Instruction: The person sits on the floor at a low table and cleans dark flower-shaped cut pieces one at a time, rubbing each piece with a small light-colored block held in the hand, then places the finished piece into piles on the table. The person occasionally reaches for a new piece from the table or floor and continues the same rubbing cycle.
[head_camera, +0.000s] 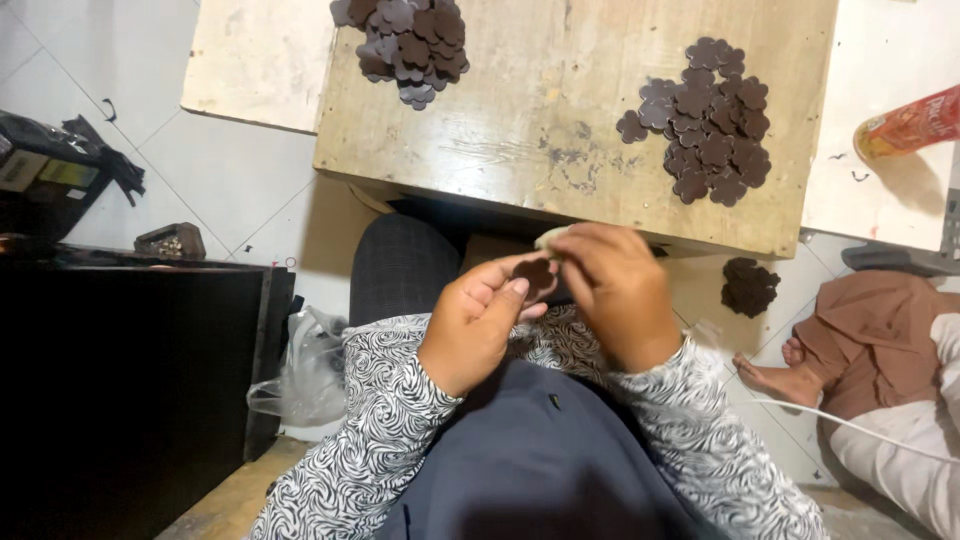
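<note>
My left hand (478, 318) holds a dark brown flower-shaped flat piece (536, 276) between thumb and fingers, just below the front edge of a low wooden table (540, 110). My right hand (617, 285) is closed on a small pale object (550, 237) and touches the same brown piece from the right. Both hands meet above my lap. A spread of the same brown pieces (710, 120) lies on the table's right side. A denser heap of them (408, 40) sits at the table's far left edge.
A small pile of brown pieces (749, 286) lies on the tiled floor to the right, near another person's bare foot (775, 376) and brown-clad leg. A black cabinet (130, 380) stands left, a clear plastic bag (300, 370) beside it. An orange packet (910, 122) lies at right.
</note>
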